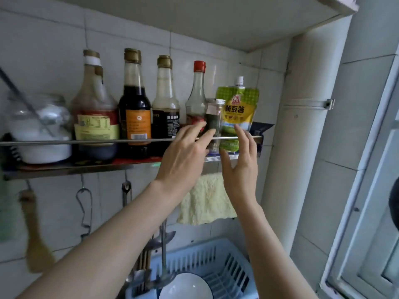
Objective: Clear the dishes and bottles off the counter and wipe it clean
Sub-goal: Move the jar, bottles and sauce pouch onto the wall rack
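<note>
Both my hands are raised to a metal wall shelf [86, 141] that holds a row of sauce bottles. My left hand [183, 154] has its fingers spread, with the fingertips touching a small glass spice jar [214, 117] with a silver cap and the foot of a red-capped bottle [197, 98]. My right hand [241, 167] is spread beside a green and yellow sauce pouch [239, 106]. Its index fingertip rests on the pouch's front and its thumb is under the pouch's bottom edge. Neither hand is closed around anything. The counter is out of view.
Three gold-capped bottles [135, 104] and a white lidded jar [38, 130] fill the shelf's left side. A yellow cloth [207, 201] hangs under the shelf. Below stand a blue dish rack [226, 262] with a white bowl [185, 288], and hanging utensils [34, 234]. A window frame [377, 190] stands at the right.
</note>
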